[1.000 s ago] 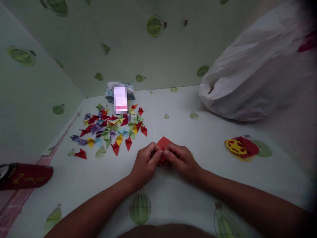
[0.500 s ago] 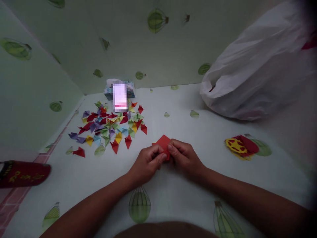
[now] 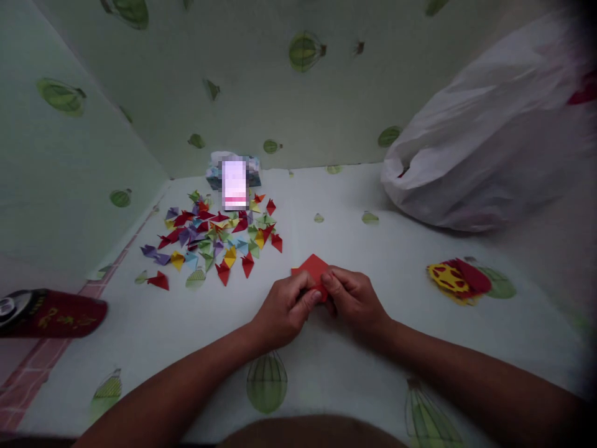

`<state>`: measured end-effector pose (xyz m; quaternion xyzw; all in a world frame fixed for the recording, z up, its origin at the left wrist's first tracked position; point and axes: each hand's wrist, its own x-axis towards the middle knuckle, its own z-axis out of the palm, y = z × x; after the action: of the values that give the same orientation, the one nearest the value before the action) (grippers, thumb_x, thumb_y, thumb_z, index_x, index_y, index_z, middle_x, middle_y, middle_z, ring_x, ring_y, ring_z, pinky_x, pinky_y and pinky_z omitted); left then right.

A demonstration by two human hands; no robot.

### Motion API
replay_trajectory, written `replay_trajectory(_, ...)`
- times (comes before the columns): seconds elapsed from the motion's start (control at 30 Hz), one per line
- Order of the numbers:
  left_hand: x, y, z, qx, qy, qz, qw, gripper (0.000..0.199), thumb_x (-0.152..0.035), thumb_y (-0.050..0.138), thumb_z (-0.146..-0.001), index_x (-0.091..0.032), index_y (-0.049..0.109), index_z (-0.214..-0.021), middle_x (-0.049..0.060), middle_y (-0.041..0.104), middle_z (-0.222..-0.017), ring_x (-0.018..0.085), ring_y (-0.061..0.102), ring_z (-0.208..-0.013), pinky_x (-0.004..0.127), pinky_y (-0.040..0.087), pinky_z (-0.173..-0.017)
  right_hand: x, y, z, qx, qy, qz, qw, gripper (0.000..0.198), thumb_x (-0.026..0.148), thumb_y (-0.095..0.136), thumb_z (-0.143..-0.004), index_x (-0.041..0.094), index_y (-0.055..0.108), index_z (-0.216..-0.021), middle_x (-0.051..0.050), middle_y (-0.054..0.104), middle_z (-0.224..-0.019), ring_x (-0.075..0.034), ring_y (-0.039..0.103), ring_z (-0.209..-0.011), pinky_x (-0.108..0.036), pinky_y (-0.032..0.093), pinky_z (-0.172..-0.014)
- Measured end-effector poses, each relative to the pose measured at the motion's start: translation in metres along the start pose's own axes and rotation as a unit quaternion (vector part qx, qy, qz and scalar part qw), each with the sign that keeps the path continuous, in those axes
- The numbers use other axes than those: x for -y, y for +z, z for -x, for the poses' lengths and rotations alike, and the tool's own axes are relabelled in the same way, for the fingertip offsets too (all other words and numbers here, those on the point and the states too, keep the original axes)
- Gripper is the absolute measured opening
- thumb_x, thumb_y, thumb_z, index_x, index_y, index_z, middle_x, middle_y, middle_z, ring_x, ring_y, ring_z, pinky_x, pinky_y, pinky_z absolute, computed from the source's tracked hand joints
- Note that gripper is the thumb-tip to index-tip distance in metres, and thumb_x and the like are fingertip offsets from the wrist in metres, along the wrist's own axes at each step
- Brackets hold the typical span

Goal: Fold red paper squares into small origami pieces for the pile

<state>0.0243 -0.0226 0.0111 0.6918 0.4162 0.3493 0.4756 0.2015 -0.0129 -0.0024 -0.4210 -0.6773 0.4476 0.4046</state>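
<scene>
A small piece of red paper (image 3: 313,266) is held between both hands, above the white surface near the middle of the view. My left hand (image 3: 288,306) pinches its lower left part between thumb and forefinger. From the other side my right hand (image 3: 354,297) grips the paper's right edge, thumb on top. The fingers hide the paper's lower portion, so its folds there cannot be made out. A bit of yellow shows at its left corner. Beyond the hands, to the left, lies a spread of small folded paper pieces (image 3: 229,256) in red, yellow, green, blue and purple.
A lit phone (image 3: 234,182), pixelated, leans against a tissue box (image 3: 254,169) by the back wall. At the right stand a big white plastic bag (image 3: 457,149) and a small stack of red and yellow paper cutouts (image 3: 459,278). A red can (image 3: 60,313) is at the left edge.
The whole view has shifted a little, so the scene sits slightly farther right. Both hands keep their hold on the red paper, with barely any finger movement.
</scene>
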Motion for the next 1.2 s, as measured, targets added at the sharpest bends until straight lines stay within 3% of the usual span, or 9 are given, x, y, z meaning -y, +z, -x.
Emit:
replay_trajectory(0.1,0.003,0.002,0.001,-0.013,-0.016,0.013,1.0,0.028,-0.039,0.052,-0.096,-0.021,0.051,-0.075,-0.002,0.055,-0.06,0.014,0.047,-0.057,0.028,0.037,-0.062,-0.001,0.0,-0.003,0.021,0.017,-0.058,0.998,0.049,0.054,0.05,-0.1,0.021,0.051,-0.064,0.001,0.055,-0.053,-0.012,0.05,-0.049,-0.025,0.039,-0.051)
replay_trajectory(0.3,0.005,0.003,-0.001,0.003,-0.051,0.091,0.995,0.026,-0.04,0.061,-0.09,-0.018,0.056,-0.078,0.002,0.061,-0.068,0.015,0.056,-0.064,0.028,0.043,-0.064,-0.002,-0.003,-0.005,0.017,-0.01,-0.006,1.0,0.05,0.055,0.053,-0.099,0.02,0.053,-0.064,0.002,0.053,-0.055,-0.012,0.048,-0.052,-0.025,0.037,-0.052)
replay_trajectory(0.4,0.004,0.006,-0.001,0.005,-0.047,0.139,0.989,0.026,-0.04,0.064,-0.09,-0.018,0.058,-0.078,0.004,0.067,-0.074,0.015,0.058,-0.065,0.028,0.045,-0.065,-0.002,-0.001,-0.005,0.032,0.005,-0.079,0.996,0.053,0.057,0.047,-0.102,0.02,0.051,-0.063,0.001,0.055,-0.056,-0.012,0.052,-0.053,-0.026,0.041,-0.054)
replay_trajectory(0.57,0.004,0.007,-0.001,-0.048,-0.053,0.177,0.982,0.029,-0.043,0.072,-0.085,-0.017,0.061,-0.078,0.003,0.068,-0.073,0.016,0.062,-0.068,0.028,0.047,-0.066,0.0,-0.001,-0.008,0.041,0.01,-0.129,0.991,0.039,0.054,0.063,-0.094,0.019,0.056,-0.077,0.003,0.057,-0.062,-0.011,0.051,-0.054,-0.024,0.042,-0.053)
replay_trajectory(0.67,0.004,0.006,-0.002,-0.089,-0.034,0.148,0.984,0.027,-0.041,0.071,-0.087,-0.017,0.065,-0.076,0.0,0.063,-0.071,0.014,0.058,-0.068,0.027,0.045,-0.067,0.003,-0.004,-0.01,0.048,0.004,-0.115,0.992,0.044,0.056,0.06,-0.095,0.019,0.055,-0.072,0.002,0.057,-0.061,-0.011,0.052,-0.054,-0.024,0.044,-0.053)
replay_trajectory(0.8,0.006,0.005,-0.003,-0.113,-0.045,0.197,0.973,0.026,-0.038,0.07,-0.089,-0.016,0.067,-0.076,-0.002,0.06,-0.064,0.011,0.05,-0.06,0.025,0.042,-0.062,0.007,-0.006,-0.01,0.071,0.037,-0.207,0.975,0.041,0.057,0.061,-0.095,0.019,0.054,-0.08,0.001,0.063,-0.065,-0.011,0.059,-0.055,-0.026,0.05,-0.055)
replay_trajectory(1.03,0.009,0.008,-0.005,-0.099,-0.076,0.309,0.943,0.026,-0.037,0.08,-0.081,-0.015,0.067,-0.084,-0.001,0.067,-0.065,0.011,0.056,-0.059,0.024,0.043,-0.06,0.014,-0.003,-0.008,0.08,0.058,-0.283,0.954,0.033,0.048,0.067,-0.094,0.02,0.053,-0.084,0.002,0.064,-0.067,-0.012,0.064,-0.061,-0.024,0.051,-0.057)
replay_trajectory(1.2,0.008,0.007,-0.004,-0.082,-0.084,0.322,0.939,0.027,-0.038,0.082,-0.08,-0.015,0.067,-0.082,-0.001,0.066,-0.066,0.011,0.057,-0.061,0.025,0.045,-0.064,0.015,-0.005,-0.004,0.08,0.049,-0.287,0.953,0.03,0.045,0.067,-0.094,0.019,0.055,-0.085,0.001,0.066,-0.07,-0.011,0.061,-0.059,-0.025,0.05,-0.056)
